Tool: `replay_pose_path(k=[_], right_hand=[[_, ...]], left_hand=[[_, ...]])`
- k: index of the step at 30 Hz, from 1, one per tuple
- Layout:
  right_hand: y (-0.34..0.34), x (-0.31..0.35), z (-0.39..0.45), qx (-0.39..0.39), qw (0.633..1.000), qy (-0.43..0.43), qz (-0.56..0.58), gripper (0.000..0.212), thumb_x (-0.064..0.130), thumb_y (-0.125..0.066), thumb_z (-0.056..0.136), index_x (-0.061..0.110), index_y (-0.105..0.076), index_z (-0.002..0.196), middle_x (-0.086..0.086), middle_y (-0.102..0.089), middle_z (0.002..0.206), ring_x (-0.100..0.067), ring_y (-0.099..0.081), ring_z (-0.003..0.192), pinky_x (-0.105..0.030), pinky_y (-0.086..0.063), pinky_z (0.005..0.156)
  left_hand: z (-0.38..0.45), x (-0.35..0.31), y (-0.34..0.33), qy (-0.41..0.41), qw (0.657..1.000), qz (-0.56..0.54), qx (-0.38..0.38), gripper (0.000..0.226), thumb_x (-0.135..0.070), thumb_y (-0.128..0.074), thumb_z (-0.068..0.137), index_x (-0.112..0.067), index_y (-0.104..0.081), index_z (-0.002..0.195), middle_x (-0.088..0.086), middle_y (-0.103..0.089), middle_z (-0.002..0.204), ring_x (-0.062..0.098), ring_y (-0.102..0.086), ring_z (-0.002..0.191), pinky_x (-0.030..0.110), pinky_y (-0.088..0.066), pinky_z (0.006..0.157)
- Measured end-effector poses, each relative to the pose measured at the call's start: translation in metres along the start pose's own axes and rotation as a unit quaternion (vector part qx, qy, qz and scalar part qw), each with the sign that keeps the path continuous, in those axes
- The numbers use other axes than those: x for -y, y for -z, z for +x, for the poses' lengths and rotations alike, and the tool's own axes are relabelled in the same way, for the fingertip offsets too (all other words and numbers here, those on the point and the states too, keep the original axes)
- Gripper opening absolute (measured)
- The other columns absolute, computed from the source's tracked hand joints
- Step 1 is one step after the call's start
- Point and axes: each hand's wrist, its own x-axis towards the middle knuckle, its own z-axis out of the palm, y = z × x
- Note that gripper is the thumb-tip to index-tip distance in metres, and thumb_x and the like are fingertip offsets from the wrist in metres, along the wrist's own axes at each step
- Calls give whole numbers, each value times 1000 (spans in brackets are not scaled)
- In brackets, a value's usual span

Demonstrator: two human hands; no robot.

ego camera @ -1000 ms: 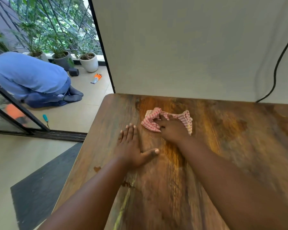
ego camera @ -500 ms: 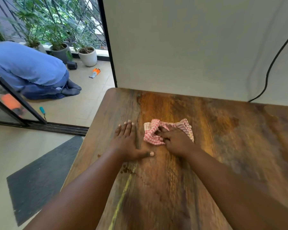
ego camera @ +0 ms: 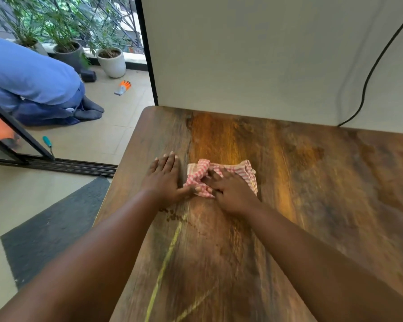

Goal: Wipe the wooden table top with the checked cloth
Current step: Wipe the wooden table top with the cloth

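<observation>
A crumpled red-and-white checked cloth point(ego camera: 200, 173) lies on the wooden table top point(ego camera: 300, 205), left of the middle. My right hand point(ego camera: 230, 189) presses down on the cloth with straight, spread fingers and covers its middle. My left hand point(ego camera: 164, 178) lies flat on the wood just left of the cloth, fingers straight, and its thumb reaches the cloth's near corner. A few dark spots point(ego camera: 171, 216) and a yellowish streak point(ego camera: 168, 259) mark the wood nearer to me.
A white wall point(ego camera: 254, 54) with a black cable point(ego camera: 368, 73) stands behind the table. The table's left edge drops to a dark mat point(ego camera: 51, 231) on the floor. Beyond a sliding-door track a person in blue point(ego camera: 30, 82) kneels by potted plants point(ego camera: 111, 61).
My right hand has dragged the cloth toward me and to the left, up against my left thumb. My left hand has stayed flat on the wood.
</observation>
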Motion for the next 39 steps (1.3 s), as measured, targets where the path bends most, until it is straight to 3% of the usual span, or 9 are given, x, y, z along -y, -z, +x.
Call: replay_pose_path(k=[6, 11, 14, 18, 24, 27, 30, 33, 39], right_hand=[[3, -24, -54, 6, 1000, 8, 10, 47, 25, -46, 94, 35, -40, 139, 6, -27, 153, -18, -20, 143, -33, -14, 116], [10, -20, -25, -34, 996, -64, 46, 42, 23, -47, 94, 28, -48, 136, 2, -32, 152, -22, -26, 141, -37, -21, 115], [2, 2, -5, -27, 996, -80, 33, 42, 29, -42, 96, 32, -44, 138, 2, -28, 154, -27, -20, 142, -39, -18, 115], [-19, 40, -19, -2, 999, -36, 25, 47, 33, -40, 91, 37, -41, 138, 7, -23, 155, -24, -14, 144, -42, -10, 117], [-35, 58, -106, 29, 998, 38, 37, 51, 35, -32, 87, 41, -39, 138, 19, -12, 147, -18, -10, 144, -35, -1, 112], [-26, 36, -125, 23, 999, -2, 38, 50, 30, -40, 89, 39, -38, 138, 19, -16, 147, -17, -14, 144, -35, -6, 115], [-18, 30, -106, -1, 998, -59, 39, 49, 21, -46, 91, 36, -41, 138, 8, -26, 152, -22, -17, 144, -37, -13, 116], [-24, 50, -83, -13, 996, -85, 25, 48, 24, -43, 93, 38, -39, 139, 6, -23, 155, -25, -13, 145, -37, -10, 115], [-50, 106, -106, 13, 1000, 9, 15, 47, 30, -39, 91, 36, -43, 138, 5, -27, 154, -27, -14, 144, -42, -10, 114]], left_hand=[[-9, 12, 7, 10, 1000, -24, 12, 118, -88, 5, 63, -12, 7, 153, 7, 11, 161, 18, 11, 148, 39, 4, 120], [-10, 16, 8, 7, 999, -49, 11, 105, -82, 5, 74, -14, 0, 154, 6, 5, 161, 17, 7, 148, 38, 3, 120], [-6, 16, 5, 12, 998, -59, 17, 84, -69, -2, 90, -15, -3, 154, 5, 3, 161, 17, 5, 148, 37, 2, 120], [-1, 17, 5, 16, 998, -54, 12, 68, -54, -7, 99, -14, -9, 154, 6, -1, 162, 19, 1, 149, 37, -1, 120], [-10, 10, 10, 34, 999, -15, 26, 69, -54, -7, 99, -12, -1, 154, 7, 5, 161, 23, 3, 149, 40, -2, 121], [-15, 5, 14, 41, 999, -4, 34, 69, -53, -9, 100, -12, 1, 154, 8, 6, 161, 24, 4, 149, 41, -1, 120], [-21, 1, 14, 44, 998, -3, 36, 70, -55, -9, 100, -12, 3, 153, 8, 7, 161, 26, 6, 148, 41, 1, 120], [-29, -3, 7, 33, 999, -11, 21, 71, -55, -9, 99, -11, 2, 153, 9, 7, 161, 26, 9, 148, 42, 4, 120], [-58, 2, -14, 24, 999, -34, -24, 73, -56, -10, 98, -9, 1, 153, 10, 9, 161, 26, 14, 147, 40, 11, 119]])
